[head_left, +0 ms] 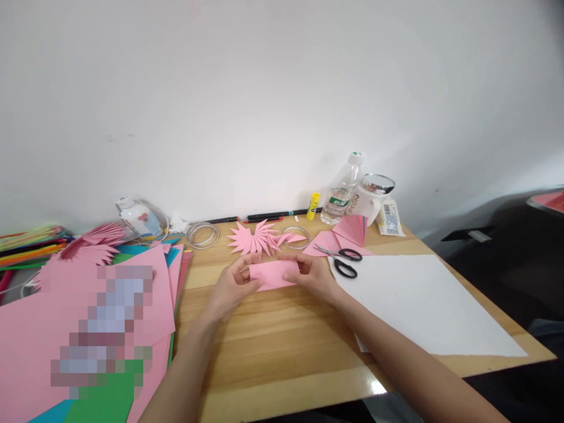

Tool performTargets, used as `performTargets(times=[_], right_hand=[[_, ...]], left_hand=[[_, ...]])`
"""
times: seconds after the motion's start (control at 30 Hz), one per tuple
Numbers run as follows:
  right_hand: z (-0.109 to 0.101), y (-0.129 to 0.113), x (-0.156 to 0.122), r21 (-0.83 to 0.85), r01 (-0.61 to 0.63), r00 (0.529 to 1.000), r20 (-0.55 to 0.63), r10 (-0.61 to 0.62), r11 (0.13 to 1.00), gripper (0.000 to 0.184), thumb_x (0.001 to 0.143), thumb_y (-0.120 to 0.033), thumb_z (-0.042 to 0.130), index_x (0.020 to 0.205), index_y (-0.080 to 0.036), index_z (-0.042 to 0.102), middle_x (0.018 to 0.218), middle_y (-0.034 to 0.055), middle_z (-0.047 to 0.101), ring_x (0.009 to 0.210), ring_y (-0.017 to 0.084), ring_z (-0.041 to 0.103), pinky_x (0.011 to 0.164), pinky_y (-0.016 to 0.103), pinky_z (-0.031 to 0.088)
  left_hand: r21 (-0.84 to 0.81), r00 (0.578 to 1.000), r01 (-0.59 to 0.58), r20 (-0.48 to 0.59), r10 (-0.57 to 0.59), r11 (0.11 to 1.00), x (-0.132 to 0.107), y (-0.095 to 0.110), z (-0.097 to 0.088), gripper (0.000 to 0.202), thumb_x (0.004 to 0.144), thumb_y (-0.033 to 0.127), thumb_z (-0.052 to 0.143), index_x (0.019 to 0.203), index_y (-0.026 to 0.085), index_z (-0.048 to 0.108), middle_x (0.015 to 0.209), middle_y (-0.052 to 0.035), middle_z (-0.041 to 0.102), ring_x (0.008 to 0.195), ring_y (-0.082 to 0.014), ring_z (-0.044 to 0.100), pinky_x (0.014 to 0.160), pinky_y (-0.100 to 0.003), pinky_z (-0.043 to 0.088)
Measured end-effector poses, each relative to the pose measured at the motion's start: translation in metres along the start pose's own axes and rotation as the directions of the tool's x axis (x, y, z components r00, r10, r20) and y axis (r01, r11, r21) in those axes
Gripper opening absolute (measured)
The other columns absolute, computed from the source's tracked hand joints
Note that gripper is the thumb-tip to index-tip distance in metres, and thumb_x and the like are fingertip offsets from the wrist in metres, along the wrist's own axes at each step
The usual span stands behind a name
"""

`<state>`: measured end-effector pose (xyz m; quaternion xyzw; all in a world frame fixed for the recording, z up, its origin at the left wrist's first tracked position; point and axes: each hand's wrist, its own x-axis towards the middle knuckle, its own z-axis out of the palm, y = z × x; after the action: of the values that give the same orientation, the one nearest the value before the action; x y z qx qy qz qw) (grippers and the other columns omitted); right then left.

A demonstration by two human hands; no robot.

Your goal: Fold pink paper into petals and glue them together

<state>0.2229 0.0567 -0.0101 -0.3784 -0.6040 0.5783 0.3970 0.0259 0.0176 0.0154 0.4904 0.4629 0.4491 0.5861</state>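
Observation:
Both hands hold a small pink paper rectangle (274, 275) above the wooden table (273, 352). My left hand (234, 283) pinches its left end between thumb and fingers. At the right end, my right hand (315, 276) grips it with the thumb lying on the front face. Just behind the hands is a fan-like ring of folded pink paper points (253, 238). To the right of my right hand lie black-handled scissors (346, 261), partly on a white sheet (423, 305) and by folded pink paper (348, 232).
Pink paper sheets (150, 294) and colored ones cover the left side, with another folded pink piece (88, 249) behind. Along the wall stand a white bottle (138, 217), tape rolls (202, 235), pens (268, 216), a yellow glue stick (313, 207), a water bottle (341, 194) and a white mug (369, 200).

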Motion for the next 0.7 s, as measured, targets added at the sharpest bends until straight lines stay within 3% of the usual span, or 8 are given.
performTargets(times=[0.13,0.3,0.4,0.57,0.63,0.7], right_hand=[[0.0018,0.002,-0.0005,0.062,0.093,0.992,0.077,-0.098,0.994,0.065,0.052,-0.028,0.08,0.113,-0.021,0.058,0.107,0.0066,0.059,0.094,0.021,0.057,0.08,0.032,0.046],[0.0039,0.0025,-0.0002,0.164,0.049,0.995,0.079,-0.063,0.985,0.069,0.058,-0.028,0.077,0.121,-0.025,0.049,0.108,0.0056,0.058,0.088,0.018,0.06,0.075,0.03,0.048],[0.0026,0.0004,-0.0002,0.129,0.016,0.999,0.044,-0.021,0.991,0.065,0.062,-0.031,0.074,0.12,-0.022,0.049,0.097,0.0048,0.063,0.08,0.017,0.061,0.07,0.029,0.049],[0.0008,-0.0001,-0.0004,-0.029,0.022,0.997,-0.068,-0.024,0.999,0.045,0.067,-0.037,0.069,0.107,-0.017,0.058,0.09,0.005,0.065,0.082,0.02,0.06,0.068,0.03,0.049],[0.0022,0.0007,-0.0005,-0.015,0.033,0.998,-0.049,-0.033,0.999,0.046,0.068,-0.038,0.069,0.107,-0.017,0.056,0.089,0.0051,0.065,0.081,0.02,0.06,0.068,0.031,0.049],[0.0042,0.0016,-0.0009,0.01,0.077,0.997,-0.034,-0.076,0.997,0.05,0.069,-0.038,0.067,0.112,-0.019,0.052,0.093,0.0058,0.064,0.081,0.02,0.061,0.07,0.032,0.05]], left_hand=[[0.167,0.984,-0.024,-0.171,0.053,0.986,0.0003,0.0021,0.0016,0.027,0.067,0.036,0.069,0.083,0.014,0.068,0.073,-0.0026,0.065,0.07,-0.0152,0.058,0.063,-0.022,0.043],[0.214,0.966,-0.026,-0.248,0.08,0.976,0.0028,-0.0035,-0.0004,0.035,0.072,0.046,0.061,0.066,0.012,0.065,0.061,0.0007,0.06,0.055,-0.0107,0.051,0.052,-0.019,0.038],[0.209,0.975,-0.032,-0.208,0.076,0.977,0.0031,-0.0037,-0.0001,0.036,0.069,0.048,0.063,0.066,0.012,0.065,0.06,-0.0006,0.061,0.056,-0.0121,0.053,0.052,-0.02,0.039],[0.116,0.998,0.004,0.055,-0.011,0.993,0.0001,0.0012,0.006,0.038,0.058,0.037,0.075,0.087,0.013,0.069,0.076,-0.0049,0.069,0.069,-0.0178,0.06,0.063,-0.025,0.046],[0.125,0.997,0.034,0.058,-0.042,0.992,-0.0005,-0.001,0.0081,0.033,0.06,0.037,0.074,0.08,0.012,0.07,0.073,-0.0046,0.069,0.068,-0.0177,0.061,0.061,-0.025,0.046],[0.116,0.999,0.05,-0.017,-0.048,0.992,0.0004,-0.006,0.0091,0.03,0.062,0.039,0.072,0.071,0.01,0.07,0.066,-0.0042,0.067,0.064,-0.0178,0.06,0.056,-0.024,0.045]])
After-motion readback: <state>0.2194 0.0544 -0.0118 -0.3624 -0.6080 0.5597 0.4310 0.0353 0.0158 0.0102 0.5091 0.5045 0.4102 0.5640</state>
